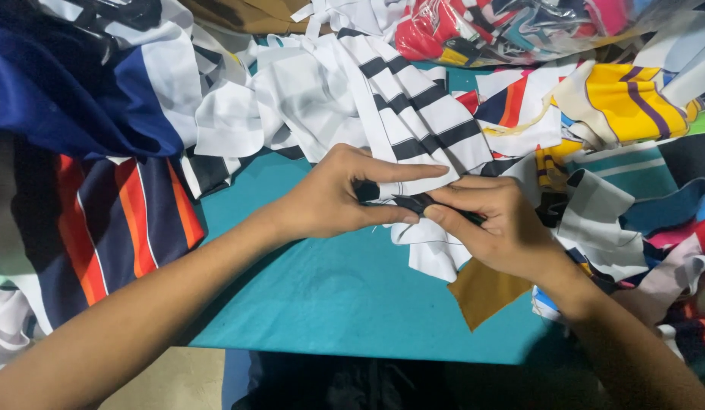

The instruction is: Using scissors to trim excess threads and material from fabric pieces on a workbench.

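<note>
Two bare forearms are seen, entering from the lower left and the lower right. No sleeve, glove, watch, ring or bracelet is worn on either. The left hand (329, 197) and the right hand (493, 224) are uncovered; short, unpainted nails are shown on the fingers (413, 171).

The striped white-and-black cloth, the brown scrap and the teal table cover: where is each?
striped cloth (413, 114), head view, on a white band.
brown scrap (481, 292), head view, its middle.
teal table cover (337, 296), head view, a bare patch.
</note>
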